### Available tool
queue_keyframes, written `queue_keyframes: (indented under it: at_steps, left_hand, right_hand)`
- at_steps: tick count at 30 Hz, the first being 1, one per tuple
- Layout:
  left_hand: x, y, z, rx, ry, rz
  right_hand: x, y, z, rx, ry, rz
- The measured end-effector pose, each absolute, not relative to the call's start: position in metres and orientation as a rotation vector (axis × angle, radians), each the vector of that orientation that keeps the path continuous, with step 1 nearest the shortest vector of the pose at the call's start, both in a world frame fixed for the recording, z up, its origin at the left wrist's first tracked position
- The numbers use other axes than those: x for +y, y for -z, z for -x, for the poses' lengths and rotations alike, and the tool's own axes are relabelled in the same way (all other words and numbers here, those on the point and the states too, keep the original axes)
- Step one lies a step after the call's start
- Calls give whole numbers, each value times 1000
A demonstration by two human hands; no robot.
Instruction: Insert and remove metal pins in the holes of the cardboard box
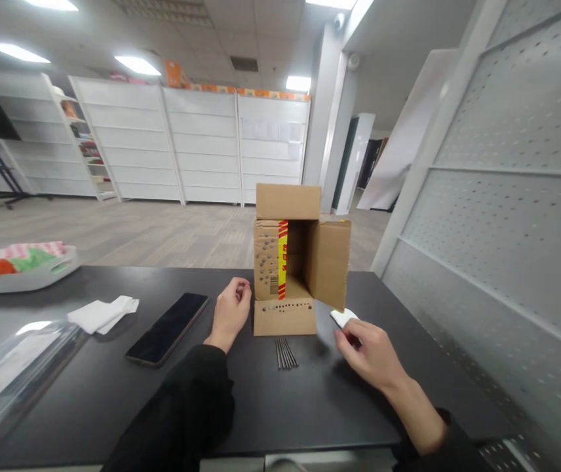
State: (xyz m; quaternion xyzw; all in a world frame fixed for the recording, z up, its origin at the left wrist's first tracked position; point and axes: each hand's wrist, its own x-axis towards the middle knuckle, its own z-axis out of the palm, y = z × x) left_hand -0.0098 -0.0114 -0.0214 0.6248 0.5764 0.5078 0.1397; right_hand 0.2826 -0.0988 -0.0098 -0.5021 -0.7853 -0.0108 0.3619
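Note:
An open cardboard box (266, 262) stands on the dark table, its flaps spread up, right and down toward me. Yellow and red tape runs down its front left flap, which has several grey dots. The lower flap (285, 324) has a row of holes. Several thin metal nails (286, 354) lie fanned out in front of it. My left hand (232, 307) rests just left of the box, fingers curled, and whether anything is in them is hidden. To the right of the box my right hand (369, 347) is curled above the table, near a white paper piece (343, 317); its fingertips are partly hidden.
Left of my left hand lies a black phone (168, 329). Beyond it are folded white tissues (103, 314), a clear plastic case (15, 367) and a white basket (25, 280) with colourful cloth. A perforated panel (506, 196) borders the table's right side.

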Motion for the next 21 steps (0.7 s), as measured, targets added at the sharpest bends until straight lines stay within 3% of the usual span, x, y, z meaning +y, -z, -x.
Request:
queue_keyframes:
  at_steps: [4, 10, 15, 21]
  left_hand:
    - [-11, 21, 10, 1676, -1477, -1804]
    - [-11, 22, 11, 1707, -1483, -1820]
    - [-9, 25, 14, 1716, -1495, -1823]
    - [-11, 23, 12, 1702, -1482, -1820]
  right_hand:
    - [-93, 21, -306, -1752, 185, 1581]
    - [-72, 45, -315, -1810, 370, 1810]
    - [-80, 44, -310, -1752, 43, 1771]
    - [-140, 8, -265, -1421, -519, 1335]
